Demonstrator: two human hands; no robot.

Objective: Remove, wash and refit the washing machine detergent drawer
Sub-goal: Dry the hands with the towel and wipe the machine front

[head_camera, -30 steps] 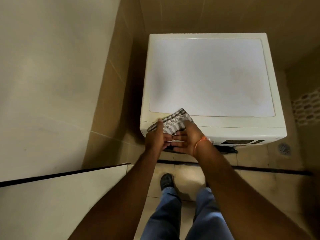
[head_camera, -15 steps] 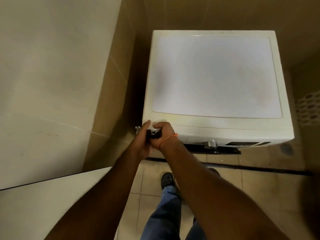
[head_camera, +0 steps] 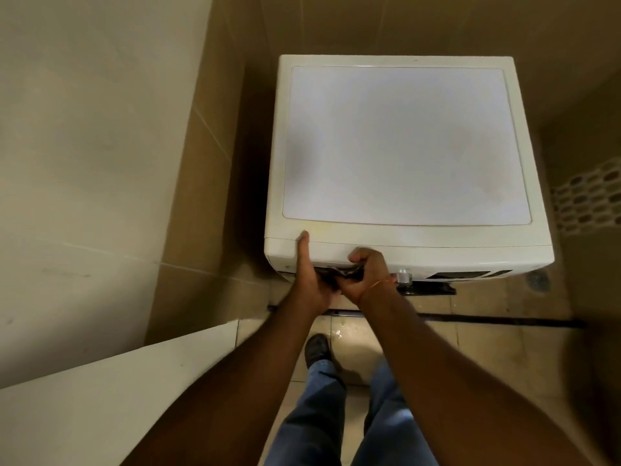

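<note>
The white washing machine (head_camera: 403,146) stands below me, seen from above. Its detergent drawer (head_camera: 331,256) sits at the left of the front panel; only a strip of its white face shows between my hands, and I cannot tell how far out it is. My left hand (head_camera: 311,280) grips that front corner, thumb up on the top edge, fingers hidden below. My right hand (head_camera: 364,270) is closed on a bunched checked cloth (head_camera: 341,274), pressed against the drawer's lower edge.
A silver knob (head_camera: 403,275) and a dark display (head_camera: 460,274) lie right of my hands, above the black door (head_camera: 433,290). A tiled wall is close on the left and a white partition (head_camera: 100,398) near my left arm. There is a floor drain (head_camera: 537,280) and wet tiles (head_camera: 349,331).
The cloth lay spread over the machine's front edge; it is now bunched low at the drawer. Both hands dropped to the front panel, and my left thumb has come up onto the top edge.
</note>
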